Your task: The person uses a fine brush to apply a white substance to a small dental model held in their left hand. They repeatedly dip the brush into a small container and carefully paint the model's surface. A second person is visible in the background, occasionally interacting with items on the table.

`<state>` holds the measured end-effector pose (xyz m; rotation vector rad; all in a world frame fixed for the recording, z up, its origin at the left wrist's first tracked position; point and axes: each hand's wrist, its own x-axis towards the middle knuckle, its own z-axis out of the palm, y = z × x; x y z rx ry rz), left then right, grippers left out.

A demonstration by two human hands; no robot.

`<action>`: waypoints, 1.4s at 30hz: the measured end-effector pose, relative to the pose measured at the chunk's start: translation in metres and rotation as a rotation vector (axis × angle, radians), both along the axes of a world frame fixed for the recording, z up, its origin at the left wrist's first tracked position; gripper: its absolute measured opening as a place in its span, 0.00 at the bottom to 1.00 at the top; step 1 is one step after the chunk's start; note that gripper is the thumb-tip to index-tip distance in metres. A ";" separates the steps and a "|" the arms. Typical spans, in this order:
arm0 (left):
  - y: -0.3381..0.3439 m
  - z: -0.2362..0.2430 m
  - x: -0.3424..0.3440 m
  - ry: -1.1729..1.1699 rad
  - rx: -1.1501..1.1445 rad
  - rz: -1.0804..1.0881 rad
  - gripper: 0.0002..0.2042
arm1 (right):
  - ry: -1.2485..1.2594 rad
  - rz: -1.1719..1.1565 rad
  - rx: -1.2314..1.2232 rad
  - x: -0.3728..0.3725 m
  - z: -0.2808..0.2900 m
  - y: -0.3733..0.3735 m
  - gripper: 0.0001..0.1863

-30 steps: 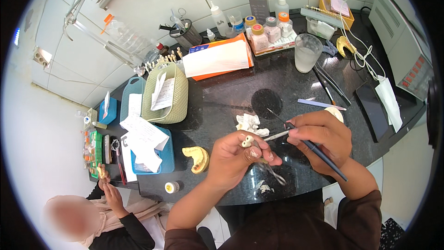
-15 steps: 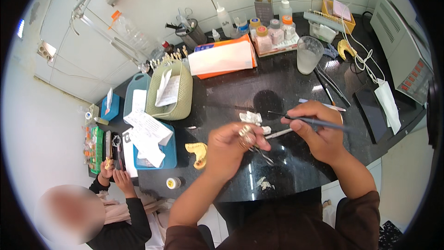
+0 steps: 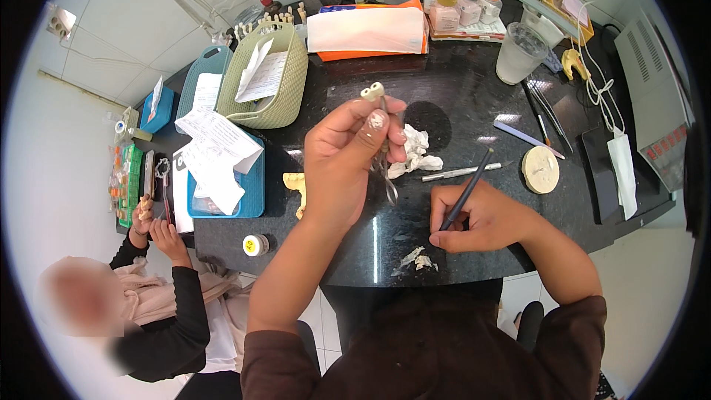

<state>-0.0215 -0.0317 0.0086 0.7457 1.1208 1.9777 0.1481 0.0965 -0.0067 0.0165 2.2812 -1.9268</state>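
My left hand [image 3: 342, 154] is raised over the middle of the bench, thumb and fingers closed on a slim metal clamp [image 3: 391, 190]. At its top sit two small pale tooth-shaped crowns [image 3: 372, 91], just above the fingertips. My right hand [image 3: 485, 215] rests low over the bench and pinches a dark pen-like tool [image 3: 469, 191], its handle slanting up to the right; the lower tip is hidden by the fingers. Between the hands lie crumpled white tissue [image 3: 418, 154] and a silver thin-handled tool [image 3: 463, 172]. A yellow dental cast [image 3: 295, 191] is partly behind my left forearm.
Right: a round cream block [image 3: 541, 170], a cloudy plastic cup [image 3: 521, 53] and a grey machine [image 3: 659, 96]. Left: a green basket [image 3: 285, 100], a blue tray [image 3: 252, 204] and a small jar [image 3: 255, 245]. Scraps [image 3: 421, 259] lie near the front edge. Another person [image 3: 159, 311] works at far left.
My left hand has risen away from me with the crowns. My right hand has moved down and left, the tool's handle turning upward. The whole view has shifted, uncovering the cream block.
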 end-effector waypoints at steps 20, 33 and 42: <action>0.000 -0.001 0.004 0.044 -0.044 -0.058 0.10 | -0.014 0.058 0.072 -0.006 -0.002 -0.001 0.10; 0.001 -0.001 0.006 0.051 -0.069 -0.054 0.09 | 0.021 0.074 0.096 -0.005 -0.004 -0.002 0.10; 0.001 -0.002 0.005 0.043 -0.089 -0.060 0.09 | -0.082 0.103 0.044 -0.006 0.001 -0.004 0.11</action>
